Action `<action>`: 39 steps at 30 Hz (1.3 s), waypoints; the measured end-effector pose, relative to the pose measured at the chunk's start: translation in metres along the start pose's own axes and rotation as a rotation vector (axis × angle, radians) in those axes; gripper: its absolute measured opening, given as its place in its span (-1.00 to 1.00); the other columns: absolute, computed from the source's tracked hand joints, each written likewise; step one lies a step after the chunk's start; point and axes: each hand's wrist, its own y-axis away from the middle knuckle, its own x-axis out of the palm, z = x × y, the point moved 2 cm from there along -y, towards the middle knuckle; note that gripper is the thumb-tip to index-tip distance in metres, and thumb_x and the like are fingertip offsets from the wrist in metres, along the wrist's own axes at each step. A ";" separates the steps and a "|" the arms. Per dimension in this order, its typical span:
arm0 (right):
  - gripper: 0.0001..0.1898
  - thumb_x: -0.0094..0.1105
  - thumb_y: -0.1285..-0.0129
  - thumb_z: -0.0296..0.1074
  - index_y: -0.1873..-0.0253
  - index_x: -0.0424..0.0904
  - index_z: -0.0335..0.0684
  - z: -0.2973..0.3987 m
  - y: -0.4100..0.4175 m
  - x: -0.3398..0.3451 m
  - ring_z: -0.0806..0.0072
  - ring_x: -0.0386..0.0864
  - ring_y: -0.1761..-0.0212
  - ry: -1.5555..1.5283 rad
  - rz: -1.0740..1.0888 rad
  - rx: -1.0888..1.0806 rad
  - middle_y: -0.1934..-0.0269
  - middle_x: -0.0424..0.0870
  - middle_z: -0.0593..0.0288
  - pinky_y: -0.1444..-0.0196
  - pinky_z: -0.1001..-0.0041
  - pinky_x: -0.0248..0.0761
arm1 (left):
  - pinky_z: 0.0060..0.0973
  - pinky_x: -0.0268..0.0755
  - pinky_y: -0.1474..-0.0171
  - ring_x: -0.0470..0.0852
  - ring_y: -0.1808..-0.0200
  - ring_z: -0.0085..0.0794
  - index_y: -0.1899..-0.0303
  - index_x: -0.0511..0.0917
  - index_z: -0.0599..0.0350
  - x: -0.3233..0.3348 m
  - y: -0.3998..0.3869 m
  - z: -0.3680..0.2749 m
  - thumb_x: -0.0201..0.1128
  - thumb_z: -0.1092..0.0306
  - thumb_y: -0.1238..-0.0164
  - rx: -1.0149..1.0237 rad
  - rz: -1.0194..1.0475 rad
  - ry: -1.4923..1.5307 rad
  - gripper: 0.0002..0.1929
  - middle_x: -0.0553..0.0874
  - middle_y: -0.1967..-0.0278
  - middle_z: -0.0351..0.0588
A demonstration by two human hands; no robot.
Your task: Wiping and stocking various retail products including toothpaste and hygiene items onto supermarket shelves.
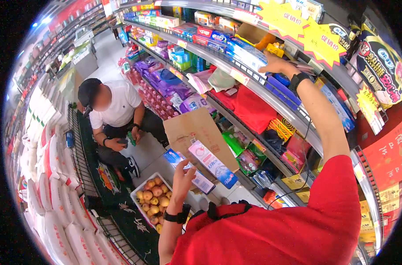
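My right hand reaches up to the shelf on the right, its thumb and fingers around the near end of a long blue-and-white carton. Lower down, my left hand is raised with its fingers apart and loosely bent, holding nothing. Behind its fingers lies a blue-and-white carton, partly covered by them. Beside that one is a pink, white and blue carton. Both rest at an open brown cardboard box, whose inside is mostly hidden.
A person in a white shirt crouches ahead, holding small objects. A white crate of apples stands on the floor. Stacked white sacks line the left. A black cable hangs before the shelf rail, near my right arm.
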 end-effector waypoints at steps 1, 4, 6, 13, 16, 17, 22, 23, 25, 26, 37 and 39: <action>-0.08 0.29 0.12 0.02 -0.25 0.16 -0.56 0.006 0.000 -0.001 0.03 0.39 -0.18 -0.020 -0.142 -0.044 -0.13 0.40 -0.31 -0.18 0.36 0.29 | -0.47 0.50 0.16 0.57 0.14 -0.37 -0.17 0.32 0.32 -0.002 0.001 0.000 0.18 0.29 -0.25 0.016 -0.014 -0.005 -0.50 0.49 -0.01 0.06; -0.14 0.28 0.06 -0.04 -0.26 0.17 -0.52 0.008 -0.009 -0.013 0.09 0.38 -0.20 -0.043 0.060 -0.017 -0.16 0.39 -0.24 -0.21 0.38 0.24 | -0.46 0.50 0.14 0.57 0.14 -0.36 -0.17 0.31 0.32 -0.003 0.002 -0.001 0.17 0.29 -0.25 0.027 -0.025 -0.002 -0.50 0.49 -0.01 0.05; -0.20 0.29 0.03 -0.13 -0.27 0.19 -0.48 0.010 -0.009 -0.018 0.16 0.36 -0.22 -0.007 0.165 -0.021 -0.18 0.38 -0.19 -0.24 0.42 0.20 | -0.46 0.50 0.14 0.57 0.14 -0.36 -0.17 0.30 0.33 -0.004 0.002 -0.001 0.17 0.29 -0.26 0.024 -0.025 0.011 -0.50 0.50 -0.01 0.05; -0.19 0.29 0.00 -0.16 -0.29 0.14 -0.46 0.016 0.001 -0.018 0.18 0.34 -0.23 -0.046 0.175 -0.013 -0.19 0.36 -0.17 -0.23 0.43 0.19 | -0.47 0.50 0.16 0.57 0.15 -0.35 -0.17 0.30 0.33 -0.005 -0.001 -0.002 0.15 0.30 -0.27 0.017 -0.046 -0.011 -0.51 0.52 0.03 0.07; -0.17 0.29 -0.01 -0.12 -0.31 0.11 -0.44 0.005 -0.001 -0.006 0.13 0.29 -0.27 0.028 -0.001 -0.033 -0.22 0.32 -0.15 -0.26 0.37 0.18 | -0.46 0.50 0.17 0.57 0.17 -0.35 -0.17 0.31 0.32 -0.002 -0.004 -0.003 0.15 0.30 -0.26 0.029 -0.042 -0.018 -0.52 0.53 0.05 0.07; -0.17 0.29 -0.01 -0.12 -0.31 0.11 -0.44 -0.002 0.002 -0.004 0.13 0.29 -0.27 0.030 -0.005 -0.023 -0.22 0.32 -0.15 -0.26 0.37 0.18 | -0.46 0.50 0.18 0.58 0.18 -0.36 -0.17 0.31 0.32 0.000 -0.005 -0.004 0.15 0.29 -0.26 0.034 -0.039 -0.022 -0.52 0.53 0.05 0.06; -0.36 0.31 0.05 -0.18 -0.14 0.32 -0.31 0.108 0.074 0.002 0.01 0.41 -0.09 0.166 -0.587 -0.509 -0.05 0.43 -0.12 -0.12 0.18 0.32 | -0.46 0.53 0.21 0.57 0.19 -0.39 -0.16 0.33 0.31 -0.017 -0.006 0.000 0.13 0.34 -0.27 0.005 -0.128 -0.108 -0.55 0.51 0.01 0.04; -0.38 0.32 0.08 -0.21 -0.11 0.34 -0.32 0.139 0.099 0.009 0.01 0.46 0.00 -0.059 -0.433 -0.560 0.06 0.47 -0.15 -0.05 0.17 0.35 | -0.44 0.54 0.18 0.57 0.18 -0.38 -0.15 0.33 0.31 -0.024 -0.005 0.005 0.12 0.36 -0.28 0.007 -0.164 -0.118 -0.57 0.48 -0.04 0.02; -0.37 0.30 0.07 -0.20 -0.10 0.32 -0.37 0.170 0.138 0.034 -0.01 0.46 0.00 -0.137 -0.142 -0.689 0.08 0.50 -0.14 -0.05 0.14 0.35 | -0.48 0.53 0.25 0.56 0.23 -0.43 -0.13 0.34 0.30 -0.030 -0.004 0.006 0.12 0.36 -0.29 0.077 -0.194 -0.099 -0.59 0.50 0.01 -0.01; -0.32 0.30 0.06 -0.15 -0.15 0.27 -0.37 0.165 0.161 0.063 -0.03 0.46 -0.01 -0.096 -0.161 -0.731 0.01 0.46 -0.16 -0.04 0.11 0.36 | -0.52 0.52 0.29 0.54 0.25 -0.46 -0.13 0.35 0.30 -0.026 -0.006 0.002 0.13 0.37 -0.27 0.084 -0.191 -0.118 -0.59 0.51 0.02 -0.01; -0.07 0.26 -0.07 0.02 -0.41 -0.10 -0.23 0.182 0.251 0.227 -0.23 0.27 -0.21 -0.290 0.329 -0.376 -0.32 0.03 -0.31 -0.20 0.07 0.24 | -0.47 0.46 0.22 0.51 0.26 -0.39 -0.09 0.38 0.32 -0.044 -0.006 0.026 0.19 0.40 -0.19 0.147 -0.340 -0.302 -0.57 0.49 0.07 0.01; -0.06 0.28 -0.05 0.00 -0.42 -0.11 -0.19 0.182 0.257 0.232 -0.21 0.30 -0.19 -0.318 0.317 -0.332 -0.30 0.09 -0.29 -0.16 0.06 0.28 | -0.39 0.40 0.10 0.49 0.20 -0.29 -0.10 0.37 0.31 -0.046 0.000 0.024 0.22 0.37 -0.17 0.316 -0.439 -0.616 -0.54 0.47 0.07 0.06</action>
